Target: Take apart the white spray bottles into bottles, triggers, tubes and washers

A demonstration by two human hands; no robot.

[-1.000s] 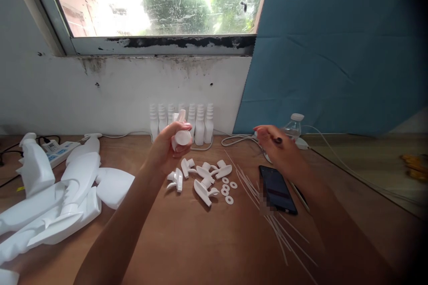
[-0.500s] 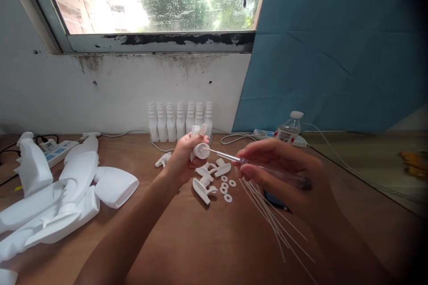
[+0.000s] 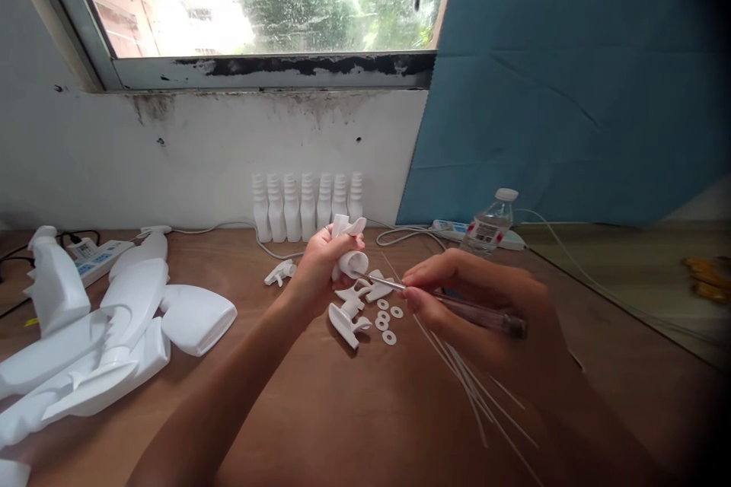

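Observation:
My left hand point(image 3: 317, 272) is closed round a white spray trigger head point(image 3: 349, 249), held above the wooden table with its round collar facing right. My right hand point(image 3: 474, 303) pinches a thin screwdriver point(image 3: 457, 304) with a clear handle; its metal tip pokes into the collar of the trigger head. Below the hands lie more white trigger heads point(image 3: 349, 313) and a few small white washers point(image 3: 387, 319). Several thin white tubes point(image 3: 468, 380) are scattered on the table under my right forearm.
A row of small white bottles point(image 3: 308, 205) stands against the wall. White spray bottles point(image 3: 103, 335) are heaped at the left, beside a power strip point(image 3: 94, 255). A clear water bottle point(image 3: 488, 227) and cables sit at the right. One trigger head point(image 3: 279, 272) lies apart.
My right hand picked up the screwdriver from the right and brought it to the trigger head; its tip now sits in the collar. The left hand lowered and turned the trigger head slightly.

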